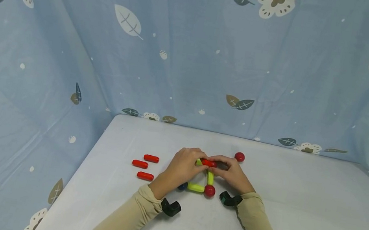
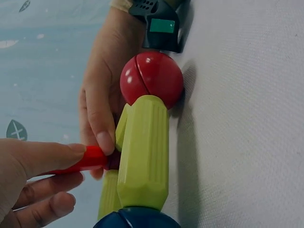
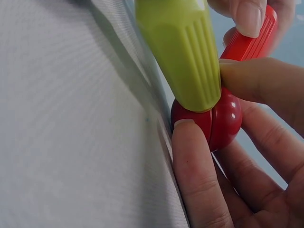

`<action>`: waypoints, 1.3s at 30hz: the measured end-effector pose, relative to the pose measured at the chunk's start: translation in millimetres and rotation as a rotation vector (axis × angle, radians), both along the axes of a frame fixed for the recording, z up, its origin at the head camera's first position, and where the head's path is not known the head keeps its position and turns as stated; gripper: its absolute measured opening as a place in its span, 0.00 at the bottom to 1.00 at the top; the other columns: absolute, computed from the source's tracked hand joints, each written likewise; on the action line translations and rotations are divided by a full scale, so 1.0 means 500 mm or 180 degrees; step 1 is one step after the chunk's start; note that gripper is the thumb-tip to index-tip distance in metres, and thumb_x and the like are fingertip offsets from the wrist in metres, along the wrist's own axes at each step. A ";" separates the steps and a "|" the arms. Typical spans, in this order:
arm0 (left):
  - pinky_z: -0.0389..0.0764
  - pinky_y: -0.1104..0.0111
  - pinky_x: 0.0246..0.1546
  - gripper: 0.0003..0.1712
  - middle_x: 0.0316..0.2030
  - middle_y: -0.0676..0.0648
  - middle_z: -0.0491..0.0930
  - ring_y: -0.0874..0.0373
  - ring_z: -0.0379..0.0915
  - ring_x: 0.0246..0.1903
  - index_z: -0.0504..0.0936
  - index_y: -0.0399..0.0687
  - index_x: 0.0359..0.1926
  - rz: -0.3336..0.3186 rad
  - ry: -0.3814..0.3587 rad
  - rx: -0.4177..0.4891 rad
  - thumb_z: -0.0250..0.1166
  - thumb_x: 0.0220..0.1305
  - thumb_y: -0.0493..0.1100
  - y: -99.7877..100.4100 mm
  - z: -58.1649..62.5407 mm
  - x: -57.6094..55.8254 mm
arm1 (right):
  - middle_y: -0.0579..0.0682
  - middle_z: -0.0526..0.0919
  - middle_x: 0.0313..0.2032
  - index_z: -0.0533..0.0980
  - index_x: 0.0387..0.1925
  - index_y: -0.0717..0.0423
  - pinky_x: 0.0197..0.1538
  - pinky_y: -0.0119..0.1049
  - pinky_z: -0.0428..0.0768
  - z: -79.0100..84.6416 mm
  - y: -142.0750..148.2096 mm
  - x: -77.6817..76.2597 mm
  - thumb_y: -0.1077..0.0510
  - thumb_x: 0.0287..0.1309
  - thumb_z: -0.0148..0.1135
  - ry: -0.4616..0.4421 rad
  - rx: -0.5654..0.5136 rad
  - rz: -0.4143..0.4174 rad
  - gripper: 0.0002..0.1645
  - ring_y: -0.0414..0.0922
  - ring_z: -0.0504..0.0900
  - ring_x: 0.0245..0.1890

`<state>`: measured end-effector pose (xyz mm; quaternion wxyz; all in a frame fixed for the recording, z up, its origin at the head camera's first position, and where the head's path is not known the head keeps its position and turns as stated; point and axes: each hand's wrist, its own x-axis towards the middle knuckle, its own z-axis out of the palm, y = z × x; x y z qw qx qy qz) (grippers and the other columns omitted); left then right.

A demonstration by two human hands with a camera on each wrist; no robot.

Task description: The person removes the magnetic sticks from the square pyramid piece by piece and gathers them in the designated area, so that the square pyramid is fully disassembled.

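My left hand (image 1: 185, 163) pinches a red rod (image 2: 93, 159) between thumb and fingers. Opposite it, my right hand (image 1: 231, 173) grips a red ball (image 3: 229, 124) at a far corner of a frame. The red rod's end meets this ball. A yellow-green ribbed rod (image 3: 192, 57) joins the same ball. Toward me, another yellow-green rod (image 1: 196, 188) runs between a dark blue ball (image 1: 182, 186) and a red ball (image 1: 209, 191) lying on the table. Part of the frame's left side is hidden by the left hand and forearm.
Several loose pieces lie about on the white table (image 1: 299, 211): three red rods, the back one (image 1: 151, 158) nearest the wall, left of the hands, and a red ball (image 1: 240, 156) behind the right hand. Blue patterned cloth (image 1: 191, 72) hangs behind the table and at its left.
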<state>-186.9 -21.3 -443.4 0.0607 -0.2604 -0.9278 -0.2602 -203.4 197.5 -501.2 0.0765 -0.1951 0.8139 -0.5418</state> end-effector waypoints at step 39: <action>0.72 0.74 0.23 0.12 0.35 0.55 0.88 0.65 0.71 0.25 0.90 0.55 0.44 0.0235 -0.0032 0.0734 0.78 0.59 0.45 -0.078 0.073 0.014 | 0.54 0.86 0.55 0.83 0.57 0.51 0.33 0.38 0.85 0.002 -0.001 -0.002 0.52 0.65 0.69 -0.0145 0.0172 -0.0048 0.20 0.50 0.82 0.46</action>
